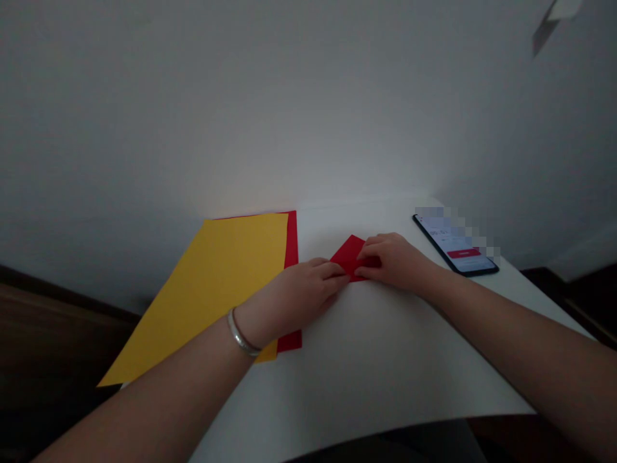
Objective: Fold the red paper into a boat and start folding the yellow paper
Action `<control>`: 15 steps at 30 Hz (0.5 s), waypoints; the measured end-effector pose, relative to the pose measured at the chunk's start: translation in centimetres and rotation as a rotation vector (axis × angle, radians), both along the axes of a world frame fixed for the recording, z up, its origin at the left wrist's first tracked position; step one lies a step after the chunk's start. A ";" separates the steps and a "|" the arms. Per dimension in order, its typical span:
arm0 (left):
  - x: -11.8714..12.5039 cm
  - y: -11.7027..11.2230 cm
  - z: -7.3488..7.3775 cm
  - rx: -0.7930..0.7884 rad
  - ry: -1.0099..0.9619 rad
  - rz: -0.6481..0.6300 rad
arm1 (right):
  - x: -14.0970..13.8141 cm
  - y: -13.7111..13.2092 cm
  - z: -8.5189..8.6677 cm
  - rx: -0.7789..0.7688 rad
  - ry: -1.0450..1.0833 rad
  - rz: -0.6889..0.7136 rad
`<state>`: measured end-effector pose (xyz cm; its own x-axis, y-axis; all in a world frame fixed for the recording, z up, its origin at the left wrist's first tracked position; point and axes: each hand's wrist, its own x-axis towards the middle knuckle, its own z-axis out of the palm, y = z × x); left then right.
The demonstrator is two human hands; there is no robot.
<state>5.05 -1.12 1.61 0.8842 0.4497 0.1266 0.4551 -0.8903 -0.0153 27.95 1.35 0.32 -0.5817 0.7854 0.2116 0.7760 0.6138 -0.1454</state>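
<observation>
A small folded red paper lies on the white table, between my two hands. My left hand, with a silver bangle on the wrist, has its fingers curled and pressed on the paper's near-left edge. My right hand covers the paper's right side, fingers closed down on it. Part of the paper is hidden under both hands.
A yellow sheet lies to the left on top of a red sheet, hanging over the table's left edge. A lit phone rests at the far right. A white wall stands close behind the table.
</observation>
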 end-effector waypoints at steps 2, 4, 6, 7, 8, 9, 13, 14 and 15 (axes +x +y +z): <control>0.0 0.0 0.2 -0.033 -0.010 0.015 | 0.0 0.0 0.0 -0.012 0.012 -0.005; 0.0 0.0 0.4 -0.058 -0.007 0.022 | 0.0 -0.1 0.0 -0.019 0.020 -0.021; 0.0 -0.1 0.6 -0.068 0.006 0.025 | -0.1 0.0 -0.1 -0.032 0.026 -0.036; -0.1 -0.1 0.6 -0.069 0.016 0.027 | -0.1 0.0 -0.1 -0.040 0.030 -0.042; -0.1 -0.1 0.7 -0.070 0.028 0.029 | -0.1 0.0 -0.2 -0.048 0.032 -0.047; -0.1 -0.1 0.8 -0.073 0.041 0.032 | -0.1 0.0 -0.2 -0.056 0.035 -0.051; -0.4 -0.3 1.0 -0.103 0.074 0.050 | -0.1 0.1 -0.3 -0.073 0.045 -0.049; -0.5 -0.3 1.1 -0.109 0.079 0.056 | -0.1 0.1 -0.3 -0.077 0.048 -0.047; -0.6 -0.4 1.1 -0.113 0.085 0.060 | -0.1 0.1 -0.3 -0.082 0.052 -0.046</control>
<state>4.47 -1.56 2.74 0.8607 0.5091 -0.0024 0.5087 -0.8599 0.0427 27.88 1.50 0.03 -0.5348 0.8267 0.1748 0.7928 0.5625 -0.2347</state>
